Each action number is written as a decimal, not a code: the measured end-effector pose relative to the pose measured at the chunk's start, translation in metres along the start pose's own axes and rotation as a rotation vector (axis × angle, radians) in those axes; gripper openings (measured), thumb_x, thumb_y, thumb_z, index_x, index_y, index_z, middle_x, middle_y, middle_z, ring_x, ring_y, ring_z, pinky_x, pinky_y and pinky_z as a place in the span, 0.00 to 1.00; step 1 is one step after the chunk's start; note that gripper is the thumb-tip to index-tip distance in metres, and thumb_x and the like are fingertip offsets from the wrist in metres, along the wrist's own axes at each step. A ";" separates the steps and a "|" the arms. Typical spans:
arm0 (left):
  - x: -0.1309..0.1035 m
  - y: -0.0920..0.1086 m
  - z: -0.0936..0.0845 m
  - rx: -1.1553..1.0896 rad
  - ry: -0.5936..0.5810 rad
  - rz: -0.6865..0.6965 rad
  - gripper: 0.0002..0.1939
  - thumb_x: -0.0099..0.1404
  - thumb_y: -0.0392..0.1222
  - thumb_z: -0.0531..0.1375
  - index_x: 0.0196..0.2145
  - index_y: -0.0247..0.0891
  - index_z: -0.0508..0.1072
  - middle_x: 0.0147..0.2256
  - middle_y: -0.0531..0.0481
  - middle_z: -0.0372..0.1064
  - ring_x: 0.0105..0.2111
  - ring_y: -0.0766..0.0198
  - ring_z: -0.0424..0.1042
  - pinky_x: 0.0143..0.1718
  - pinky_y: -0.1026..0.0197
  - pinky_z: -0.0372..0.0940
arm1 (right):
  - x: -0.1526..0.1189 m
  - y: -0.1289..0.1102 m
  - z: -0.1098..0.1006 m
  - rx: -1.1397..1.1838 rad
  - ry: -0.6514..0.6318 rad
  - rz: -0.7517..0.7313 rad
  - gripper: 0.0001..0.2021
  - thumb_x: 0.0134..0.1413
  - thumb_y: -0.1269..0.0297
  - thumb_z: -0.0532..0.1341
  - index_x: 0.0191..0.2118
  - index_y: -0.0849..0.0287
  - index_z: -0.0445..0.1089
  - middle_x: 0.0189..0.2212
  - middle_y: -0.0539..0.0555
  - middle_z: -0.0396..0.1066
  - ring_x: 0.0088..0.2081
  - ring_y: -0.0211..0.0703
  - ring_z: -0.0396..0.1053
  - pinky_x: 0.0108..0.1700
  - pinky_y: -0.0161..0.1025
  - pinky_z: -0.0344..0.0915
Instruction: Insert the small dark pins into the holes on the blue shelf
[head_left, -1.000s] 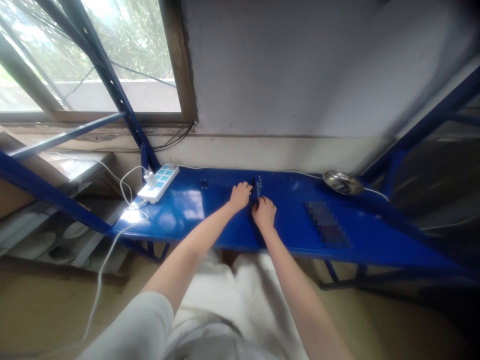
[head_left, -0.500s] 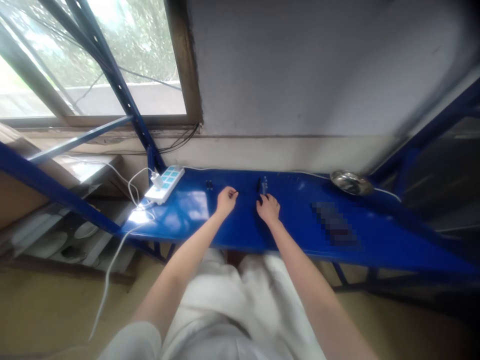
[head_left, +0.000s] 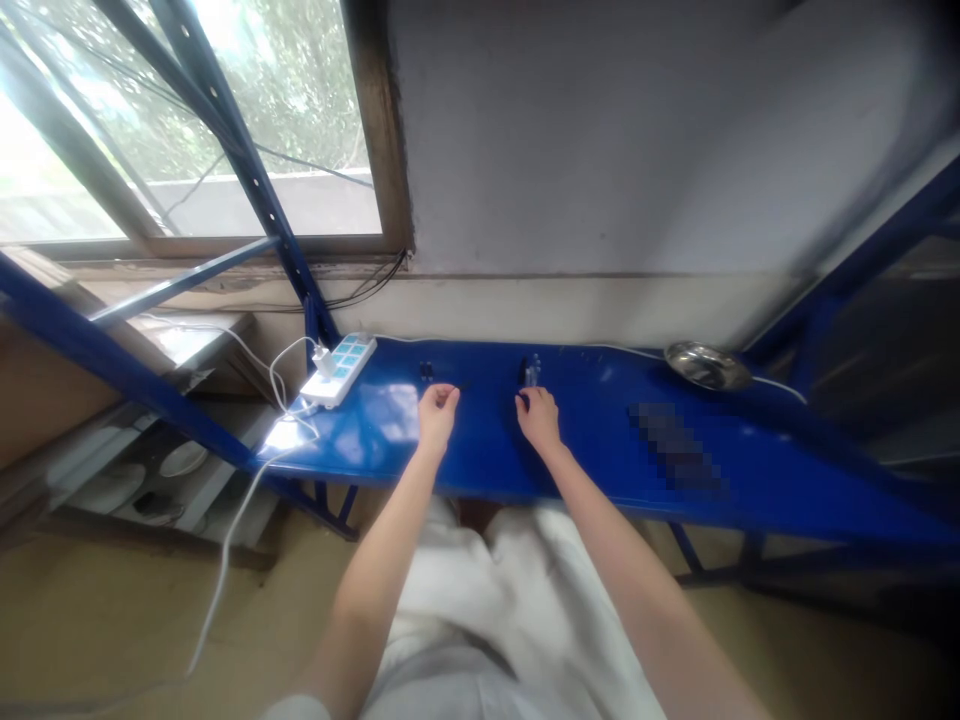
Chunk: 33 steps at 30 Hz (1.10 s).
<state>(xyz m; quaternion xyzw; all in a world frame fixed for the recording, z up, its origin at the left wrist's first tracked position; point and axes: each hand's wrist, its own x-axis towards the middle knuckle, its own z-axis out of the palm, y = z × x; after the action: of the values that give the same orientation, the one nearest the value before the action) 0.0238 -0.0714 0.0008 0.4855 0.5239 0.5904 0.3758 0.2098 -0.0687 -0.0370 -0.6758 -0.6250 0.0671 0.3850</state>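
My left hand [head_left: 437, 415] is closed in a pinch above the blue table [head_left: 480, 440]. A small dark thing [head_left: 460, 387] shows at its fingertips, too small to name. Just beyond it, short dark pieces [head_left: 426, 371] stand side by side. My right hand [head_left: 538, 415] is lower on the tabletop, its fingers curled and thumb close to the index finger; what lies between them is hidden. Right in front of those fingers are a slim black piece [head_left: 523, 371] and a cluster of small clear pieces [head_left: 533, 372].
At the left end stands a white power strip [head_left: 341, 370] with a plug and cable. A shiny metal bowl [head_left: 706, 366] sits at the back right, and a pixelated dark object [head_left: 675, 445] lies nearer. Small bits [head_left: 585, 354] lie along the back edge. Blue frame posts [head_left: 255, 190] rise beside the window.
My left hand has shifted left, toward the short dark pieces, still pinched. My right hand stays by the clear pieces with its fingers slightly moved. The view has shifted a little.
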 end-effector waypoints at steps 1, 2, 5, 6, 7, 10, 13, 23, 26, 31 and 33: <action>-0.001 0.005 -0.001 -0.025 0.002 -0.011 0.07 0.54 0.40 0.59 0.31 0.35 0.69 0.29 0.50 0.66 0.30 0.68 0.64 0.35 0.64 0.60 | -0.003 -0.008 -0.003 0.102 0.039 -0.045 0.14 0.57 0.59 0.48 0.37 0.61 0.66 0.37 0.61 0.67 0.40 0.49 0.63 0.43 0.47 0.60; -0.003 0.009 -0.001 -0.048 0.002 -0.023 0.07 0.54 0.40 0.60 0.31 0.35 0.69 0.29 0.50 0.66 0.30 0.68 0.65 0.35 0.64 0.60 | -0.006 -0.016 -0.006 0.208 0.082 -0.069 0.14 0.57 0.58 0.47 0.36 0.60 0.64 0.34 0.59 0.66 0.37 0.46 0.64 0.41 0.45 0.61; -0.007 0.019 -0.001 -0.090 -0.002 -0.057 0.08 0.53 0.40 0.60 0.32 0.35 0.70 0.30 0.50 0.67 0.30 0.68 0.65 0.35 0.64 0.60 | -0.012 -0.044 -0.017 0.452 0.126 -0.036 0.11 0.58 0.57 0.47 0.36 0.57 0.60 0.28 0.52 0.64 0.29 0.40 0.63 0.34 0.38 0.61; -0.008 0.021 -0.001 -0.092 -0.007 -0.060 0.08 0.53 0.41 0.60 0.32 0.35 0.70 0.30 0.49 0.67 0.30 0.68 0.65 0.35 0.64 0.60 | -0.014 -0.052 -0.020 0.501 0.128 -0.033 0.10 0.58 0.57 0.47 0.35 0.56 0.59 0.26 0.50 0.63 0.28 0.38 0.62 0.33 0.37 0.61; -0.009 0.022 -0.001 -0.092 -0.014 -0.059 0.08 0.53 0.41 0.60 0.32 0.36 0.70 0.30 0.49 0.67 0.30 0.68 0.65 0.35 0.64 0.60 | -0.015 -0.059 -0.023 0.547 0.111 -0.044 0.09 0.58 0.57 0.47 0.35 0.56 0.59 0.25 0.49 0.62 0.27 0.37 0.61 0.32 0.36 0.60; -0.011 0.024 -0.002 -0.088 -0.032 -0.044 0.09 0.54 0.42 0.60 0.33 0.36 0.70 0.31 0.49 0.67 0.31 0.68 0.65 0.35 0.64 0.61 | -0.017 -0.071 -0.027 0.631 0.054 -0.079 0.08 0.58 0.58 0.49 0.33 0.56 0.58 0.23 0.47 0.60 0.25 0.36 0.60 0.30 0.34 0.59; -0.011 0.024 -0.003 -0.089 -0.028 -0.041 0.09 0.54 0.42 0.60 0.33 0.36 0.70 0.31 0.49 0.67 0.31 0.68 0.65 0.36 0.63 0.61 | -0.018 -0.073 -0.029 0.649 0.018 -0.090 0.07 0.57 0.59 0.49 0.33 0.56 0.59 0.24 0.48 0.61 0.26 0.36 0.60 0.31 0.34 0.59; -0.006 0.018 -0.009 -0.090 0.011 -0.045 0.09 0.54 0.41 0.59 0.34 0.35 0.71 0.32 0.48 0.68 0.32 0.66 0.66 0.37 0.61 0.62 | -0.015 -0.072 -0.032 0.621 -0.059 -0.128 0.08 0.57 0.58 0.50 0.34 0.56 0.59 0.25 0.48 0.62 0.27 0.36 0.61 0.31 0.35 0.59; -0.006 0.020 -0.010 -0.089 0.010 -0.053 0.09 0.54 0.41 0.60 0.33 0.35 0.71 0.31 0.48 0.69 0.32 0.66 0.67 0.37 0.62 0.62 | -0.014 -0.072 -0.033 0.622 -0.080 -0.145 0.08 0.57 0.57 0.50 0.35 0.56 0.59 0.25 0.48 0.62 0.26 0.36 0.61 0.31 0.35 0.59; -0.006 0.026 -0.014 -0.092 -0.026 -0.098 0.10 0.53 0.42 0.61 0.33 0.35 0.71 0.30 0.48 0.69 0.30 0.67 0.67 0.35 0.62 0.62 | -0.007 -0.069 -0.033 0.670 -0.158 -0.151 0.09 0.56 0.57 0.51 0.35 0.56 0.59 0.24 0.47 0.60 0.26 0.35 0.60 0.30 0.35 0.58; -0.005 0.028 -0.017 -0.103 -0.064 -0.126 0.11 0.52 0.42 0.62 0.33 0.35 0.72 0.30 0.48 0.69 0.29 0.67 0.67 0.33 0.63 0.62 | -0.001 -0.067 -0.035 0.715 -0.217 -0.151 0.08 0.55 0.57 0.51 0.35 0.56 0.58 0.23 0.46 0.59 0.25 0.35 0.59 0.29 0.35 0.57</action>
<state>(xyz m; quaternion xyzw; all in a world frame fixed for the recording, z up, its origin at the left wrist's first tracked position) 0.0102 -0.0849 0.0283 0.4501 0.5099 0.5762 0.4532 0.1768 -0.0906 0.0275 -0.4399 -0.6474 0.3234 0.5318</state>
